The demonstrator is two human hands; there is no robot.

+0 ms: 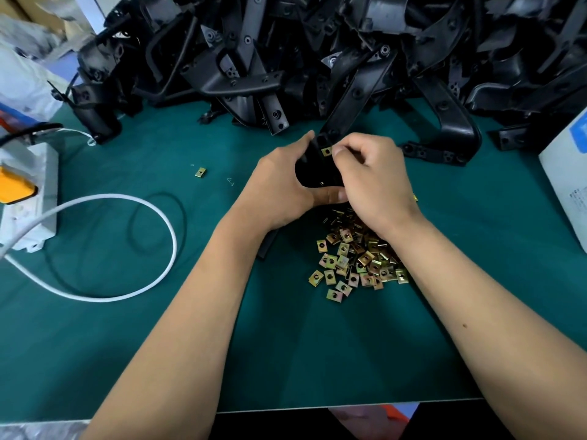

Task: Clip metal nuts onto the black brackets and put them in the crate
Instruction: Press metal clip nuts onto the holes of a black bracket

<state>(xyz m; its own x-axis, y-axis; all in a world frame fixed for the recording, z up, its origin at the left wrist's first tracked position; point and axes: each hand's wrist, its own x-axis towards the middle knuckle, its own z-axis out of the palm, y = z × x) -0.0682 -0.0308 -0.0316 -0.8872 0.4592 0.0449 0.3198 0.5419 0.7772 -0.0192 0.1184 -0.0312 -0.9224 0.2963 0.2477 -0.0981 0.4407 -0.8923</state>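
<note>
Above the green work mat [127,344], near the middle of the table, both hands work on one black bracket [313,173]. The left hand [279,188] has its fingers curled around the lower body of this bracket and holds it up from the mat. The right hand [371,179] has its fingers bent closed, and its thumb and forefinger pinch a small metal clip nut [326,151] against the upper edge of the bracket. The nut touches the bracket, but I cannot tell if it is already pushed fully on.

Under the right wrist lies a heap of loose clip nuts [355,258], yellowish in colour, and one single nut [200,172] lies apart on the mat to the left. Behind the hands a big pile of black brackets [317,52] fills the far side of the table. I judge that the task is in its early or middle part: many brackets and many nuts wait, and the bracket in hand is not yet put away. No crate is in view, so how many pieces are finished cannot be seen.

At the right edge stands a white box [568,173] with a blue label and small printed text, too small to read. At the left a white power strip [28,198] with a white cable [133,198] shows no readable writing.
</note>
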